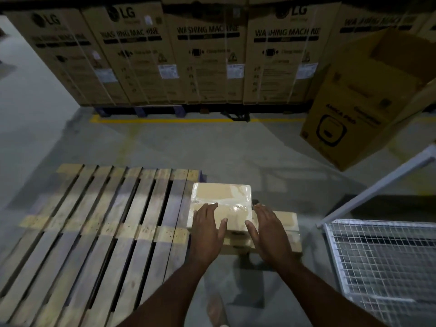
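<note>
A small taped cardboard box (221,197) sits on top of a short stack of flat cartons (283,223), just right of a wooden pallet (94,220). My left hand (206,232) lies with straight fingers on the box's near left part. My right hand (269,234) is spread flat at the box's right edge, over the cartons beneath. Neither hand curls around anything.
A row of tall LG washing machine cartons (207,57) lines the back behind a yellow floor line (165,120). An open tilted carton (368,102) stands at the right. A white wire-mesh cage (382,263) with a slanted bar is at the lower right. Grey concrete floor lies between.
</note>
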A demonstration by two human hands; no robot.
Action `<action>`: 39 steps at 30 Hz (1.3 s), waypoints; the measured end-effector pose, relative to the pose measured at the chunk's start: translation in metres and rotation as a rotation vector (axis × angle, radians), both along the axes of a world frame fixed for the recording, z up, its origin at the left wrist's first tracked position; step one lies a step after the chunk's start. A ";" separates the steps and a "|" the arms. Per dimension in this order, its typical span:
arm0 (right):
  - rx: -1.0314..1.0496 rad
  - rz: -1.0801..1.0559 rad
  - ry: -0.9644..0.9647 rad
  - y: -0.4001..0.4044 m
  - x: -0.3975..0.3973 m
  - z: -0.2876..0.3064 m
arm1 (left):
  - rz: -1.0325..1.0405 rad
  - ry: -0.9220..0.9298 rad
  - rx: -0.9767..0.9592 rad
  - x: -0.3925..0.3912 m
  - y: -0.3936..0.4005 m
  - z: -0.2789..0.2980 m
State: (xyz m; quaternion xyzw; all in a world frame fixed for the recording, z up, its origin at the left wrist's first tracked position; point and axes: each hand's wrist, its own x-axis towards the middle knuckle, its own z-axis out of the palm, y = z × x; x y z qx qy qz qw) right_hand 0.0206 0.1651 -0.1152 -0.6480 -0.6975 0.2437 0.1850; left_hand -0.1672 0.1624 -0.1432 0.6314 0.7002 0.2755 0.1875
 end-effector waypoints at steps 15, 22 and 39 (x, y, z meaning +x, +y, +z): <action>-0.295 -0.175 0.036 0.112 -0.031 -0.125 | 0.144 -0.119 -0.427 -0.055 0.103 -0.109; -0.434 -0.243 0.008 0.152 -0.028 -0.210 | 0.322 -0.252 -0.574 -0.091 0.130 -0.238; -0.326 -0.393 0.142 0.196 -0.024 -0.193 | 0.362 -0.523 -0.519 -0.095 0.189 -0.161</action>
